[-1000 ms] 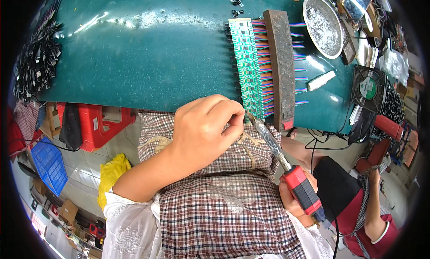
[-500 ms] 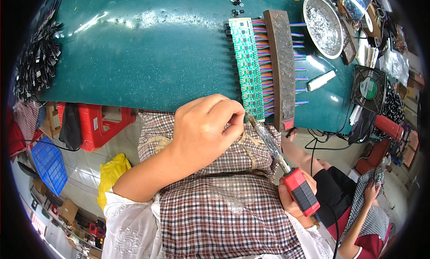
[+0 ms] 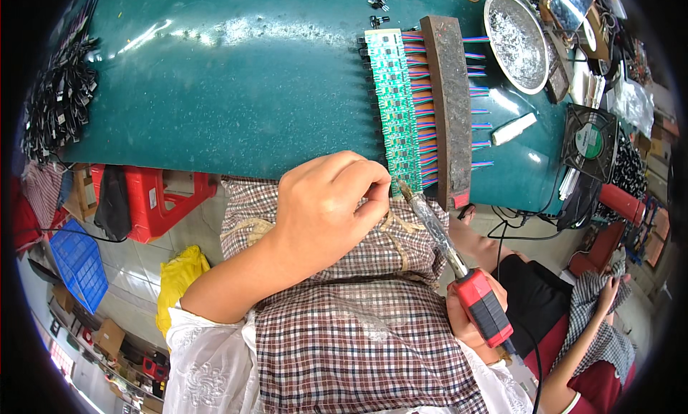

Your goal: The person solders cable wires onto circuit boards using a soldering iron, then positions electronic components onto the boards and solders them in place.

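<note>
A strip of green circuit boards (image 3: 395, 92) lies at the front edge of the table, with small black parts along its left side and coloured wires on its right. My right hand (image 3: 459, 319) grips the red and black handle of a soldering iron (image 3: 448, 253). The iron's tip meets the lower end of the board strip. Against the strip's lower left corner, my left hand (image 3: 322, 203) is closed in a pinch; whatever its fingertips hold is hidden. A dark, worn bar (image 3: 453, 106) rests across the wires beside the boards.
Right of the bar are a metal bowl (image 3: 498, 27) of silvery bits, a white roll (image 3: 514, 129) and a small fan (image 3: 591, 142). Black cables pile up at the far left (image 3: 61, 99). A red stool (image 3: 147, 199) stands below the table; another person (image 3: 584, 349) sits at right.
The soldering iron's tip has shifted very slightly at the board, while my left hand stays put. The person at right has moved their arm and the checked cloth.
</note>
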The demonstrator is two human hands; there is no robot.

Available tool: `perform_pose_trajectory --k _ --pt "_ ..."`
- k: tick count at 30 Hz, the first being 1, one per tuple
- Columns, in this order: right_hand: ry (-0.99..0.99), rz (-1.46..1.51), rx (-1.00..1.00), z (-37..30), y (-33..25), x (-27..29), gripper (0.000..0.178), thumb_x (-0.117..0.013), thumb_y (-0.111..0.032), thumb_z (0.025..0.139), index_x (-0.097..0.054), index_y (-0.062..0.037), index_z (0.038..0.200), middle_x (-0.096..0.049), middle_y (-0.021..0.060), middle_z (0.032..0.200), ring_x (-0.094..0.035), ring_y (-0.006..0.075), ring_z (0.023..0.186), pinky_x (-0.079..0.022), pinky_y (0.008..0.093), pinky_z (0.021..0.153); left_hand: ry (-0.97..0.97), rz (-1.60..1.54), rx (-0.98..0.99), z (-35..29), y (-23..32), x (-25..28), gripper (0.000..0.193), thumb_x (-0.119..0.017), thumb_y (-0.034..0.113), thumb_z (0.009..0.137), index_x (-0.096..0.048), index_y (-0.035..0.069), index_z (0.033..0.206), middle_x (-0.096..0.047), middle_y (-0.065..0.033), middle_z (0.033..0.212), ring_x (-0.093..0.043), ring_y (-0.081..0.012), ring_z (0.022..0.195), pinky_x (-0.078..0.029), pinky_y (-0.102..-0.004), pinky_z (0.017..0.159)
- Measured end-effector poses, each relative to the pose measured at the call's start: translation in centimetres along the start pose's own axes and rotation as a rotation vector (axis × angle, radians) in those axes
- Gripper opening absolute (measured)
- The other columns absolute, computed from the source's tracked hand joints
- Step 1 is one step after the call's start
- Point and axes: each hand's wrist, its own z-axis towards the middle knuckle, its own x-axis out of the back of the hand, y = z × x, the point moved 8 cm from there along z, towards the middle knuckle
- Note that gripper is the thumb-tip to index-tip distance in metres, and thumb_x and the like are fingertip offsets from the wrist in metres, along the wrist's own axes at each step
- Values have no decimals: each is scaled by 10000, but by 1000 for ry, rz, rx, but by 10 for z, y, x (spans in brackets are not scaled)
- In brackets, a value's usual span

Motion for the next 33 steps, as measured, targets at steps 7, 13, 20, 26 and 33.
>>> perform_pose_trajectory --k 7,13,20,26,33 --pt "-17 75 -57 1 5 -1 150 -770 -2 771 -694 -41 896 -662 130 820 -645 324 674 -520 389 613 -2 -4 -2 0 0 0 170 -794 -63 747 -713 39 857 -735 -61 817 -710 -146 666 -575 -265 572" --pt "0 -51 -11 0 1 2 286 -796 63 665 -642 17 901 -655 131 751 -652 248 618 -518 305 592 -8 -3 7 0 0 0 171 -792 -67 747 -719 36 863 -736 -63 819 -712 -145 667 -577 -265 575" --pt "36 -3 -179 -6 11 2 150 -796 -49 764 -725 -53 896 -699 119 843 -675 319 725 -537 398 698 -3 -12 3 0 0 1 171 -793 -67 749 -721 32 867 -738 -68 821 -714 -146 668 -578 -266 579" --pt "60 -35 53 5 -4 4 264 -810 46 672 -646 12 876 -662 134 756 -664 254 627 -526 309 601 -2 -19 9 -1 1 2 165 -795 -68 762 -725 27 878 -743 -76 834 -718 -153 666 -580 -269 581" --pt "28 -54 34 5 -3 6 267 -811 38 644 -648 8 854 -669 137 774 -665 256 628 -535 319 598 -6 -11 -3 -1 3 4 166 -797 -67 769 -729 23 891 -750 -83 855 -721 -159 666 -585 -271 581"
